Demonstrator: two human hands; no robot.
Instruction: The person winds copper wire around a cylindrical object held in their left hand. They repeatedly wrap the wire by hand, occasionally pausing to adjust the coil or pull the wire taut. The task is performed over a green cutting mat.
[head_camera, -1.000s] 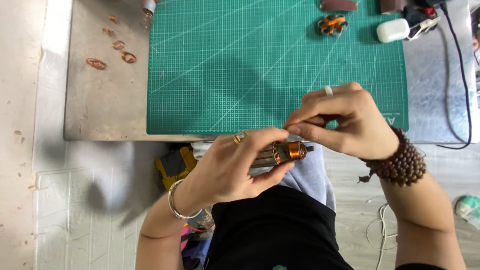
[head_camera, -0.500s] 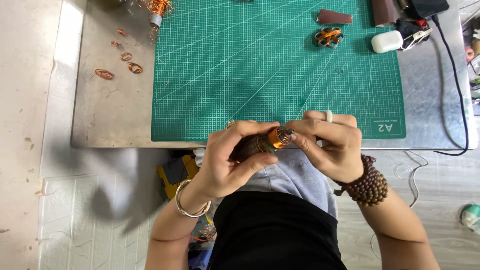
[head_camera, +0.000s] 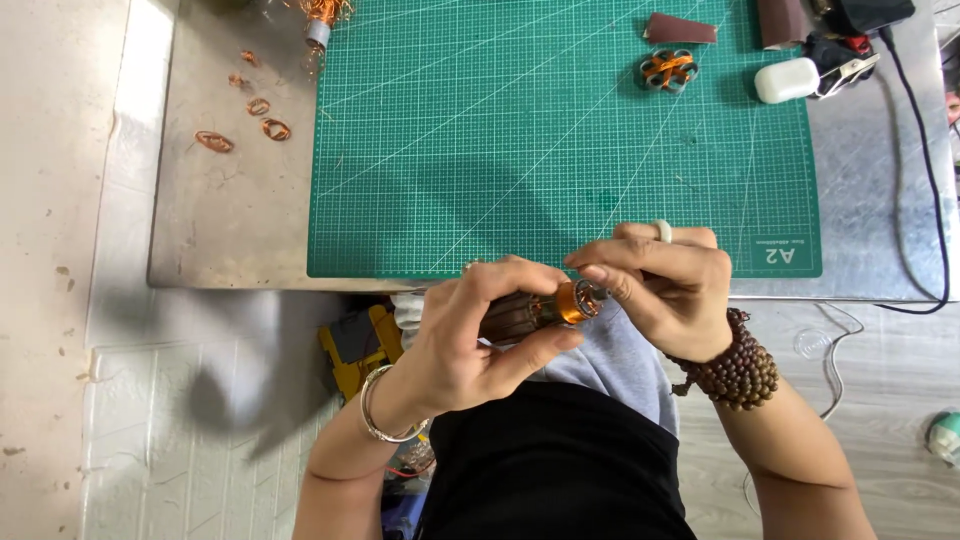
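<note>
Below the table edge, over the lap: motor armature (head_camera: 540, 310), dark wound core, copper commutator end. Left hand (head_camera: 470, 340) wraps the core, fingers curled shut; right hand (head_camera: 670, 290) pinches the commutator end. Probably dense, rigid; windings likely delicate, so grip the core. Beyond: green cutting mat (head_camera: 480, 150), small copper-wound stator (head_camera: 667, 70), wire scraps (head_camera: 250, 120), white case (head_camera: 787, 80). Nothing obstructs.

No packages, labels, signs or screens clearly visible.
</note>
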